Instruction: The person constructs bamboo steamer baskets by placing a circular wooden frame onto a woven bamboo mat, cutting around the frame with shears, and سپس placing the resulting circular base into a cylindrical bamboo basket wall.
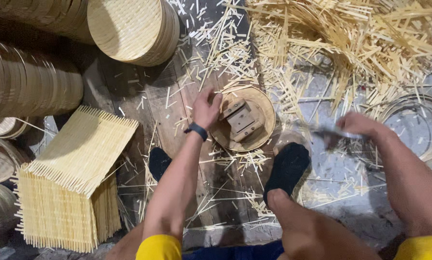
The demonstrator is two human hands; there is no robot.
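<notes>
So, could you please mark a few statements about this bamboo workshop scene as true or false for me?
1. The left hand rests on the round woven bamboo disc topped by a wooden block. True.
2. The right hand is empty. False: it holds a dark, blurred tool.
3. A stack of square woven bamboo mats sits to the left. True.
4. The left wrist is bare. False: it wears a dark wristband.
5. Loose bamboo strips litter the floor. True.
</notes>
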